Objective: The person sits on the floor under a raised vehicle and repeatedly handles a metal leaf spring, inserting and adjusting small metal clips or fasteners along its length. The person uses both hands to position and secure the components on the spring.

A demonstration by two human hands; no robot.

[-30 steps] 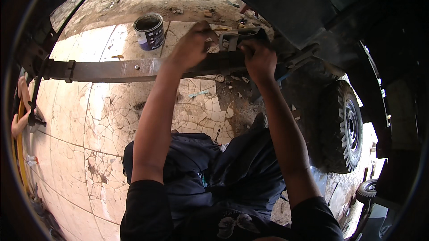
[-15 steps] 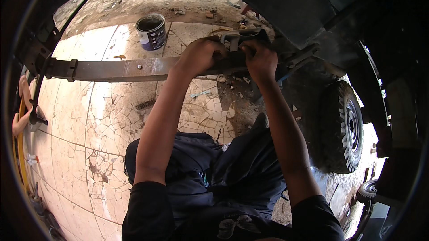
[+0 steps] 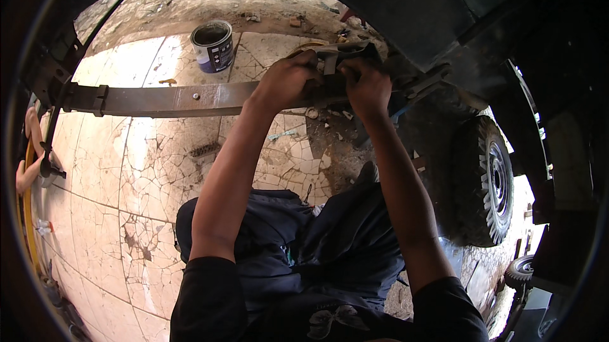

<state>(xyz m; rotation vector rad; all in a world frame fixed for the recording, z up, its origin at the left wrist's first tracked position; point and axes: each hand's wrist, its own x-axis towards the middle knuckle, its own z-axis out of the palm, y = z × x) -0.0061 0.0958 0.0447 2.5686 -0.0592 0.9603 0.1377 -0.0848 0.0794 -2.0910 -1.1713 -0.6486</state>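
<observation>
A long, flat steel leaf spring runs across the view in front of me. Toward its right end, a grey metal bracket sits on top, with a lighter upright piece between my hands. At the bracket's left side, my left hand is closed, its fingers curled over the spring. My right hand is closed at the bracket's right side, thumb and forefinger bent together. Shadow and my own knuckles hide what either set of fingertips grips.
Beyond the spring stands an open can on cracked floor tiles. Dark vehicle bodywork hangs overhead at right. A tyre stands right of my knees. Another person's hand shows at the left edge, beside a yellow strip.
My hands stay at the bracket; the right one has shifted very slightly. The whole view has drifted a little, and nothing is visibly taken or let go.
</observation>
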